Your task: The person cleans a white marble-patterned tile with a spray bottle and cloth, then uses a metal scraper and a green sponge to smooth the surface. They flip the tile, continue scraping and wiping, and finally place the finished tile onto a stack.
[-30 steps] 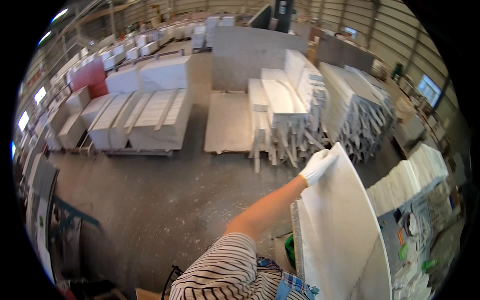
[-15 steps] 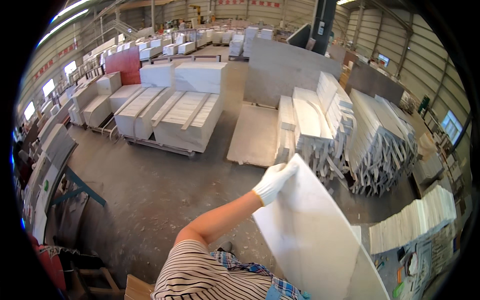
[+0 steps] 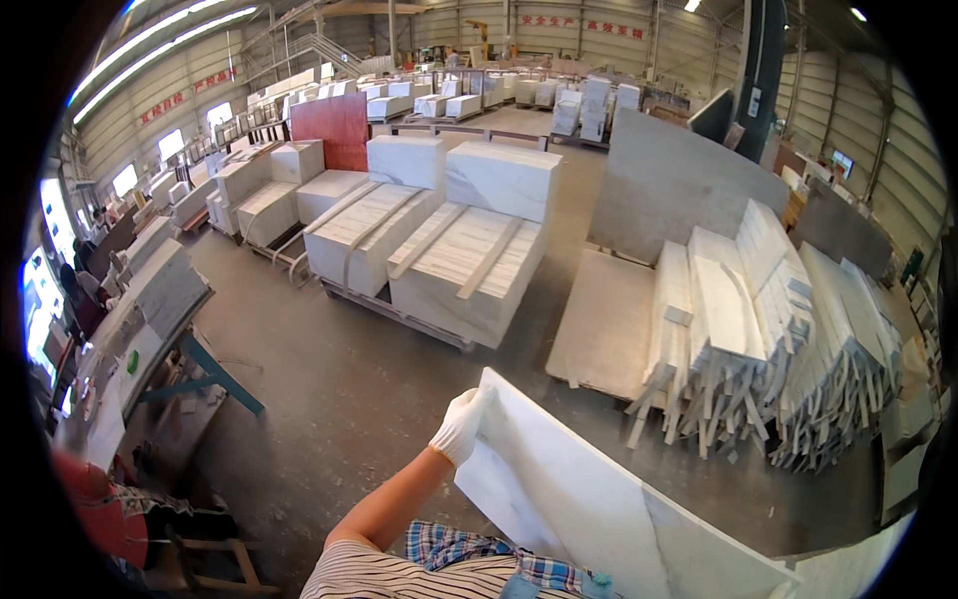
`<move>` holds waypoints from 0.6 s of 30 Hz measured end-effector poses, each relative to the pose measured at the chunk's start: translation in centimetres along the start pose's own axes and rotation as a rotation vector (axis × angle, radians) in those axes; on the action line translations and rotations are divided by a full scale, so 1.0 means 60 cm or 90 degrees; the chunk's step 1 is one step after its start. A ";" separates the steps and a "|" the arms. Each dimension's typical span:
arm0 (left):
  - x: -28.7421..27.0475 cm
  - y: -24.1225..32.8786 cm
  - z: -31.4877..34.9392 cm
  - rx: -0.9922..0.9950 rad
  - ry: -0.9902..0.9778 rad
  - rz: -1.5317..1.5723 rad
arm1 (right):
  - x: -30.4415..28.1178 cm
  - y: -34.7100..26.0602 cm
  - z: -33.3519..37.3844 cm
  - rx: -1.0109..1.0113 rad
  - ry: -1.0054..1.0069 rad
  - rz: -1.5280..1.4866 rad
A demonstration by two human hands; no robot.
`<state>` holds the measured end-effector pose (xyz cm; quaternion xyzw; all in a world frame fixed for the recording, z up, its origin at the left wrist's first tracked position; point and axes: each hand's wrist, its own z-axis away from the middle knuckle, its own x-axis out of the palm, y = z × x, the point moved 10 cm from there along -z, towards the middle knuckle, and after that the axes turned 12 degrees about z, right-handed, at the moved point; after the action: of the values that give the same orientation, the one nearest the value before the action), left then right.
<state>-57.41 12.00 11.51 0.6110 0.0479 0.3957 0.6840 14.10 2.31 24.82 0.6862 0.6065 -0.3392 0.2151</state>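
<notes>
My left hand [image 3: 462, 427], in a white knit glove, is closed on the upper left edge of a marble slab [image 3: 589, 484]. White with grey veining, the long slab tilts down toward the lower right, in front of my body. The fingertips are partly hidden behind its edge. My right hand is out of the picture, and the far end of the slab runs to the lower rim.
Ahead, strapped blocks of stacked white tiles [image 3: 464, 260] stand on a pallet. To the right are bundles of narrow stone strips [image 3: 714, 319] and an upright grey slab [image 3: 679, 190]. At left is a worktable with a green leg [image 3: 225, 374]; a person in red [image 3: 95, 509] sits lower left.
My view has turned left, so the stacks sit further right. The slab has swung leftward and lower in the picture, with my left hand still gripping its edge.
</notes>
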 end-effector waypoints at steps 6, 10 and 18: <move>-0.201 0.076 -0.100 0.043 0.111 -0.010 | 0.158 -0.267 -0.058 0.261 -0.311 -0.338; -0.303 0.120 -0.148 0.089 0.161 0.008 | 0.257 -0.464 -0.117 0.286 -0.440 -0.501; -0.404 0.192 -0.297 0.173 0.313 0.011 | 0.558 -0.766 -0.242 0.163 -0.486 -0.683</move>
<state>-89.28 10.99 6.99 0.5831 0.2598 0.5276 0.5605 -26.75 43.43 15.69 0.1413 0.6999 -0.6873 0.1332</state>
